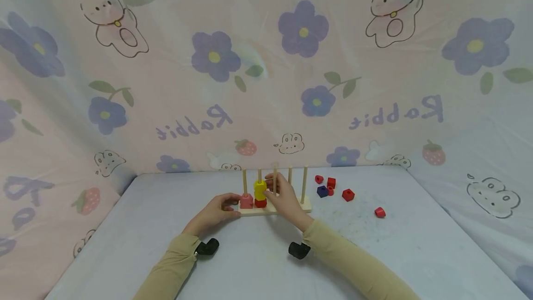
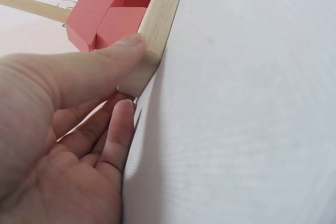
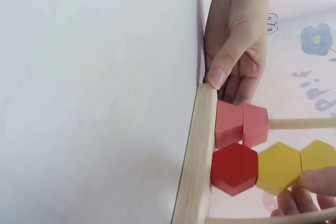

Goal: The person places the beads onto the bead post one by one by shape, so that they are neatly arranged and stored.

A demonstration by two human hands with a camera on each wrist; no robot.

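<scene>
A wooden peg stand (image 1: 307,205) with several upright pegs stands on the table. Two pink blocks (image 3: 229,124) are stacked on its leftmost peg. The second peg carries a red hexagonal block (image 3: 233,169) at the bottom, with a lower yellow hexagonal block (image 3: 278,167) and an upper yellow hexagonal block (image 3: 317,153) above it. My left hand (image 1: 216,211) grips the stand's left end, thumb on the front of the base (image 2: 157,38) and fingers behind. At the second peg, my right hand (image 1: 288,199) pinches the upper yellow block between thumb and fingers.
Right of the stand lie a red cube (image 1: 331,183), a dark blue block (image 1: 322,191), a small red ring-like block (image 1: 330,190), a red heart-shaped block (image 1: 319,179) and a red pentagonal block (image 1: 348,195). Farther right is another red block (image 1: 380,212). A printed curtain (image 1: 266,82) surrounds the table.
</scene>
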